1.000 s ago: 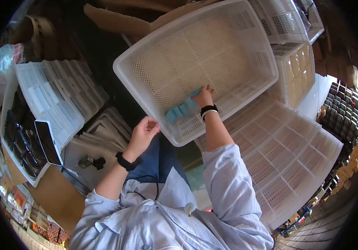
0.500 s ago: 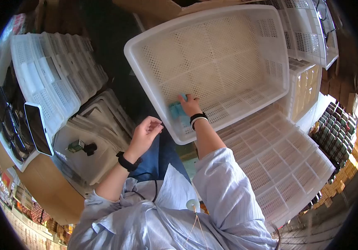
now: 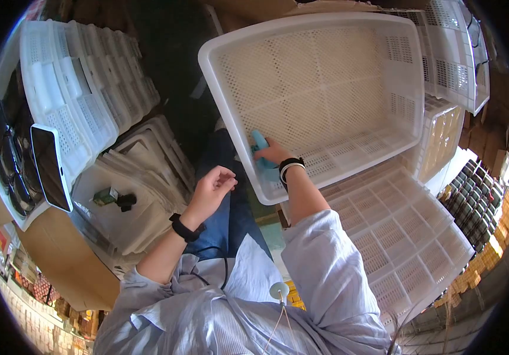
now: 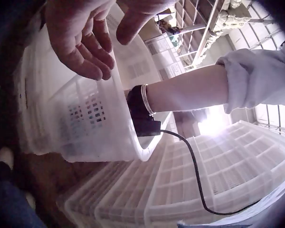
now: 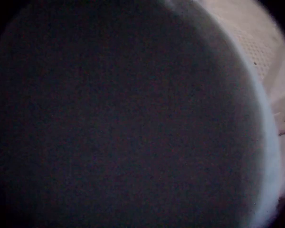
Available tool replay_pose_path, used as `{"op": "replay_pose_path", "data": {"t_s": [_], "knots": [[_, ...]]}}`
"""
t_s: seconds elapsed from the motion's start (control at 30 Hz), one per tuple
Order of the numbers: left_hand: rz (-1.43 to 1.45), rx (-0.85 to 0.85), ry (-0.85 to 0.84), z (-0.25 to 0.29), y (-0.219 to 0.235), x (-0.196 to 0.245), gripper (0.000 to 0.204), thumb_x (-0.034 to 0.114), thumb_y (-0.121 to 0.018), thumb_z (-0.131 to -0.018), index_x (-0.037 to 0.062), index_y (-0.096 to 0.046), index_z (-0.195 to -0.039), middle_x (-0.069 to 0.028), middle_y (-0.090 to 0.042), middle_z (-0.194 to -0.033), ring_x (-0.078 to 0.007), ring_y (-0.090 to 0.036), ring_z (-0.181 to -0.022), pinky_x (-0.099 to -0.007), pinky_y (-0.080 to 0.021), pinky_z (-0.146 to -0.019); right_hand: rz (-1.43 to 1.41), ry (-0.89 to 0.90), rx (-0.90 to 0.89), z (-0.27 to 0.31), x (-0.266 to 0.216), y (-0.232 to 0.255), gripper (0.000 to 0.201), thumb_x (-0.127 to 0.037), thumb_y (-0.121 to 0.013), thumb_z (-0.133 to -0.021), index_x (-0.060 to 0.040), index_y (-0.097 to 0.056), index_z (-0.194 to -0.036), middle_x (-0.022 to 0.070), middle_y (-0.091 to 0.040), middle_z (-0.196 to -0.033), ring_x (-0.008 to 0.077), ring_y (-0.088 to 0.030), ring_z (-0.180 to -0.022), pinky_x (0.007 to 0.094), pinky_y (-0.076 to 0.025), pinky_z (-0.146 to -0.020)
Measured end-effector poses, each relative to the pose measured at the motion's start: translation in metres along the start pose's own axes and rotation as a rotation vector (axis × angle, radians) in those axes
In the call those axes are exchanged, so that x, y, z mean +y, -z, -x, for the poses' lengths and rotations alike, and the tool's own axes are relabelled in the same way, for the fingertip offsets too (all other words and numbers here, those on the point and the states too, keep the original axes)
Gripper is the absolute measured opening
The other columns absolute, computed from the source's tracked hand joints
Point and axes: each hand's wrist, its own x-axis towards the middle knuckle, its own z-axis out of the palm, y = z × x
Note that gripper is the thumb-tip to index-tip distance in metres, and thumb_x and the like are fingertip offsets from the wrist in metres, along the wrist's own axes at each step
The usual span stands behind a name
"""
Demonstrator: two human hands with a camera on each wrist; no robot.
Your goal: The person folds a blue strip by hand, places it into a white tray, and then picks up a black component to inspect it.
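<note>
A light blue cloth (image 3: 260, 140) lies bunched inside a large white plastic crate (image 3: 222, 46), at its near-left corner. My right hand (image 3: 273, 152) reaches over the near wall and grips the cloth, which shows on both sides of the fingers. In the right wrist view a dark surface with a pale blue edge (image 5: 271, 156) fills most of the picture and hides the fingers. Outside the crate's left end, my left hand (image 3: 212, 188) hovers with loosely bent fingers and holds nothing. The left wrist view shows those fingers (image 4: 88, 59) beside the crate wall.
Stacked white crates (image 3: 379, 231) stand under and right of the large crate, with more stacks (image 3: 83, 94) at the left. A phone (image 3: 51, 168) leans by a crate of dark items. Flat pale sheets and a small green box (image 3: 105, 196) lie left of my left hand.
My right hand has drawn the blue cloth leftward along the near wall into the corner, bunching it. The left hand stays beside the crate. The head view has shifted.
</note>
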Motion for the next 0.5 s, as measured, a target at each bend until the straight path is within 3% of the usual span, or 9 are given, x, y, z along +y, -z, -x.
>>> {"op": "replay_pose_path", "data": {"t_s": [0.13,0.23,0.33,0.43,0.5], "knots": [[0.042,0.001,0.015,0.002,0.004,-0.008,0.012,0.008,-0.058,-0.090,0.0002,-0.056,-0.098,-0.0063,-0.062,-0.091,-0.0126,-0.062,-0.084,-0.0248,-0.051,-0.074,0.039,0.021,-0.158,-0.002,-0.005,0.007,0.073,-0.025,-0.073,-0.054,-0.0024,-0.056,-0.121,0.0228,-0.060,-0.115,0.0334,-0.057,-0.108,0.0399,-0.044,-0.093],[0.054,0.006,0.024,0.005,0.007,-0.013,0.012,0.008,-0.058,-0.090,-0.0002,-0.055,-0.098,-0.0066,-0.062,-0.091,-0.0131,-0.062,-0.085,-0.0249,-0.051,-0.075,0.100,0.051,-0.195,-0.004,-0.007,0.005,0.071,-0.025,-0.075,-0.052,0.0009,-0.058,-0.116,0.0227,-0.061,-0.113,0.0334,-0.059,-0.103,0.0404,-0.046,-0.090],[0.051,0.000,0.015,0.005,0.008,-0.014,0.012,0.009,-0.057,-0.090,-0.0005,-0.055,-0.098,-0.0067,-0.062,-0.092,-0.0131,-0.062,-0.085,-0.0249,-0.051,-0.075,0.204,-0.026,-0.177,-0.009,-0.009,-0.003,0.070,-0.025,-0.077,-0.053,0.0023,-0.058,-0.115,0.0215,-0.062,-0.109,0.0334,-0.061,-0.099,0.0394,-0.048,-0.087],[0.046,0.004,0.003,0.006,0.009,-0.015,0.012,0.009,-0.057,-0.091,-0.0005,-0.055,-0.098,-0.0068,-0.063,-0.091,-0.0130,-0.062,-0.083,-0.0250,-0.051,-0.074,0.081,-0.003,-0.052,-0.001,-0.006,-0.009,0.062,-0.022,-0.076,-0.059,0.0049,-0.058,-0.111,0.0220,-0.063,-0.104,0.0319,-0.064,-0.092,0.0396,-0.053,-0.073],[0.039,0.010,-0.007,0.005,0.009,-0.020,0.012,0.010,-0.057,-0.091,-0.0003,-0.056,-0.098,-0.0069,-0.064,-0.090,-0.0129,-0.062,-0.082,-0.0249,-0.050,-0.073,0.021,-0.011,-0.062,-0.002,-0.008,-0.013,0.052,-0.016,-0.073,-0.063,0.0044,-0.057,-0.108,0.0179,-0.064,-0.094,0.0278,-0.065,-0.082,0.0365,-0.056,-0.058]]}}
